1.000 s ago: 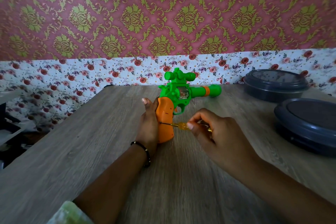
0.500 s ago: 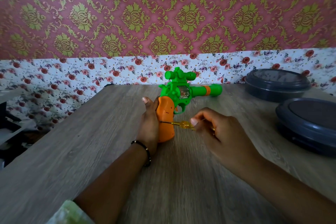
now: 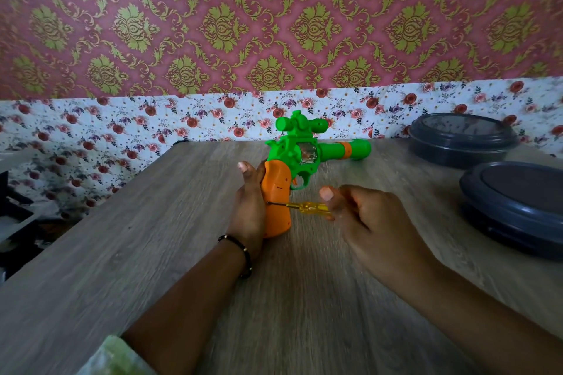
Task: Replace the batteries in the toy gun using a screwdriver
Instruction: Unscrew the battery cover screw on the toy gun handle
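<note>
Nearest the camera, 2 bare forearms reach out over the wooden table [image 3: 152, 253]. The right hand [image 3: 370, 222] is curled round the yellow handle of a small screwdriver [image 3: 307, 207], thumb and fingertips pinching it; the thin shaft runs level to the left and its tip meets the side of the orange grip. The left hand [image 3: 248, 207], a dark bracelet [image 3: 240, 253] at its wrist, wraps the back of that grip, thumb pressed up along it.

The toy gun [image 3: 301, 161] stands near the middle of the table with the butt of the grip down on the wood and the green barrel pointing right. It looks like light, hollow, stiff plastic, smooth enough to twist under the driver's push, so the grip is the sensible place to clamp, with the butt braced on the table. The barrel would give poor leverage, and the small screw could strip if the tip rides out.

Beyond, to the right, 2 dark lidded containers [image 3: 515, 204] sit well apart from the work.
</note>
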Tool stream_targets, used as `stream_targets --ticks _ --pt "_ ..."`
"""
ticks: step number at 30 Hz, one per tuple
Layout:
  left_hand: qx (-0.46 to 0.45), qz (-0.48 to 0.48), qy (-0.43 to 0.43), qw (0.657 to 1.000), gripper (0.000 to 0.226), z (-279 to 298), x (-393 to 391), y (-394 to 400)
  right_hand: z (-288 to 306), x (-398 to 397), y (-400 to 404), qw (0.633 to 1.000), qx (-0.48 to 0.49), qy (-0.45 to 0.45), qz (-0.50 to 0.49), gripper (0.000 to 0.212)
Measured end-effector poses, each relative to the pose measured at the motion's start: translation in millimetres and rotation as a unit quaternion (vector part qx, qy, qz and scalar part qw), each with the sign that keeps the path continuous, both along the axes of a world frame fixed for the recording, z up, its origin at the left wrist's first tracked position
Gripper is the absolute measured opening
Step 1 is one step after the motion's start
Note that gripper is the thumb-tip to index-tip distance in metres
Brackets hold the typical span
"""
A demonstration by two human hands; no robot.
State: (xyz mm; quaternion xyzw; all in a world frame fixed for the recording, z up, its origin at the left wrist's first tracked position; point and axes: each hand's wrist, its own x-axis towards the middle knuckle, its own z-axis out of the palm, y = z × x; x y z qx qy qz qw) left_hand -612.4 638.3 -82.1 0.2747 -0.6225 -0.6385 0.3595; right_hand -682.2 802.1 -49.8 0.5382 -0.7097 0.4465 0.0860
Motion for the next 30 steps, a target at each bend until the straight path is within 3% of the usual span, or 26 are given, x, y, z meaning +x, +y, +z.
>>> stream_targets --ticks 2,5,8,12,16,19,22,26,30 --pt "-0.002 0.0 0.002 1.0 0.113 2.1 1.4 2.2 -0.1 0.7 0.0 1.0 0.004 0.006 -0.008 0.055" --pt "-0.001 0.007 -0.007 1.0 0.101 6.2 3.0 4.5 -0.1 2.7 -0.7 1.0 0.004 0.016 0.007 0.03" --pt "0.002 0.01 -0.001 1.0 0.098 5.9 2.6 4.3 3.4 2.0 1.4 0.999 -0.014 -0.037 0.027 0.014" --pt "-0.005 0.012 0.003 1.0 0.08 6.5 2.0 6.6 6.0 4.9 1.8 0.992 -0.051 -0.102 0.049 0.011" --pt "-0.008 0.004 -0.004 1.0 0.097 3.1 1.0 2.8 2.1 5.0 0.5 0.999 -0.019 -0.023 -0.021 0.037" --pt "-0.015 0.009 0.0 1.0 0.083 3.2 0.5 2.1 3.9 5.4 1.8 1.0 -0.01 -0.003 -0.023 0.022" --pt "-0.015 0.005 0.007 1.0 0.075 2.7 0.6 1.3 5.4 7.9 1.0 0.996 -0.027 -0.081 0.022 0.006" --pt "-0.02 -0.007 0.007 1.0 0.101 -0.4 -0.3 1.3 9.8 10.1 1.1 0.962 -0.05 -0.245 0.11 0.017" --pt "-0.019 -0.004 0.002 1.0 0.11 -0.7 -0.5 0.3 11.1 13.6 0.8 0.945 -0.046 -0.297 0.126 0.009"
